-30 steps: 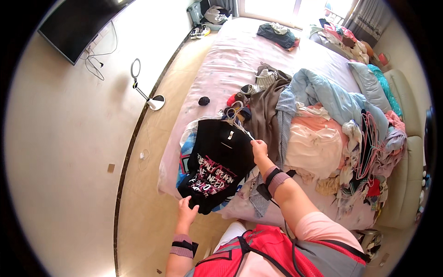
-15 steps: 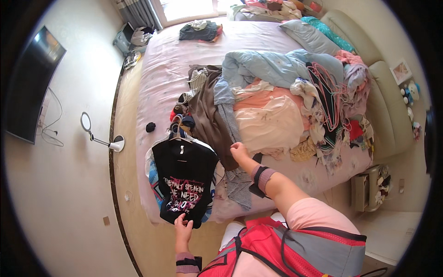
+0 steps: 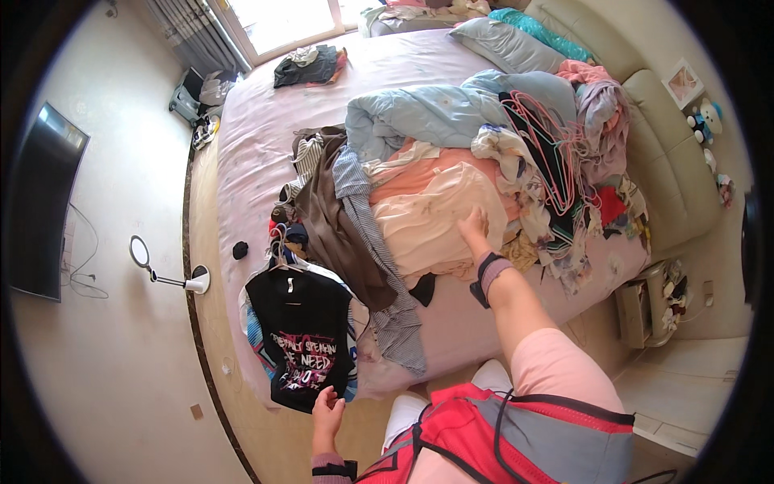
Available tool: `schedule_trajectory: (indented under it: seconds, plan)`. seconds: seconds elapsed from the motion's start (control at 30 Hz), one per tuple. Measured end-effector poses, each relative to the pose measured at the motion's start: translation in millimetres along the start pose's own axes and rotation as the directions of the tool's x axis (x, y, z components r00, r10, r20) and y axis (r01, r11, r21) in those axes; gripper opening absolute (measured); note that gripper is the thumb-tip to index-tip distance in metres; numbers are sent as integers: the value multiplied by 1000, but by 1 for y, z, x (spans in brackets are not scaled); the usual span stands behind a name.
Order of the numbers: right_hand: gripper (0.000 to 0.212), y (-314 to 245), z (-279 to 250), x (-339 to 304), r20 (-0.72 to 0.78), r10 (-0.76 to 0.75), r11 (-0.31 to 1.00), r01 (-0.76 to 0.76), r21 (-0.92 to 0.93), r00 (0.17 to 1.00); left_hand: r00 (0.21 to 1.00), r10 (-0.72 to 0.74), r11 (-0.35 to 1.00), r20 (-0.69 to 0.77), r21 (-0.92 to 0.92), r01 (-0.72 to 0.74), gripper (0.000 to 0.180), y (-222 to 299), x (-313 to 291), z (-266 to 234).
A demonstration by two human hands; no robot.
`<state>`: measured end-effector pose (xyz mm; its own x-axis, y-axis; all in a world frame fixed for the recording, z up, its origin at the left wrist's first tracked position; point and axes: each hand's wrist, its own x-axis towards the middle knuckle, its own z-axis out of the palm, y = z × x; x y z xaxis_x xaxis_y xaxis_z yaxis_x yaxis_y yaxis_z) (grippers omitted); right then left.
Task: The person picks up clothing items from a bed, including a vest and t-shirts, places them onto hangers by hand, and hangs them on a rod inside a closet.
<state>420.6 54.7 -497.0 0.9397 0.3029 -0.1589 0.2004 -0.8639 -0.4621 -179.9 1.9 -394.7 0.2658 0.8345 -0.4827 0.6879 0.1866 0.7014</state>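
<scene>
A black sleeveless top (image 3: 302, 323) with white and pink print lies at the bed's front left, on white hangers (image 3: 280, 260), over other hung garments. At its lower hem is my left hand (image 3: 326, 407), fingers loosely apart, with nothing visibly gripped. My right hand (image 3: 476, 224) reaches over a cream garment (image 3: 431, 218) in the middle of the bed, fingers open at its right part; whether they touch the cloth I cannot tell. Under the cream garment lies a coral one (image 3: 395, 187). Left of these are a grey striped garment (image 3: 367, 222) and a brown one (image 3: 330, 234).
A light blue quilt (image 3: 427, 117) and pink hangers (image 3: 556, 161) lie behind and right. Dark folded clothes (image 3: 306, 68) sit at the bed's far left. A round mirror on a stand (image 3: 139, 252) is left of the bed; an open drawer unit (image 3: 637, 310) stands right.
My right hand has moved right, from beside the brown garment to over the cream one. My left hand stays near the black top's hem. The view has shifted slightly.
</scene>
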Motion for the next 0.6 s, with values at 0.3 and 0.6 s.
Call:
schedule_trajectory:
  seconds: [0.3,0.6]
  plan:
    - [84,32,1,121,-143,-92,845,153,513,985,996,-52,999,77,10,52,45,56,-6,31]
    - [47,66,8,-20,435,-553,801,309,513,710,995,51,995,85,79,-58,44,85,-16,70]
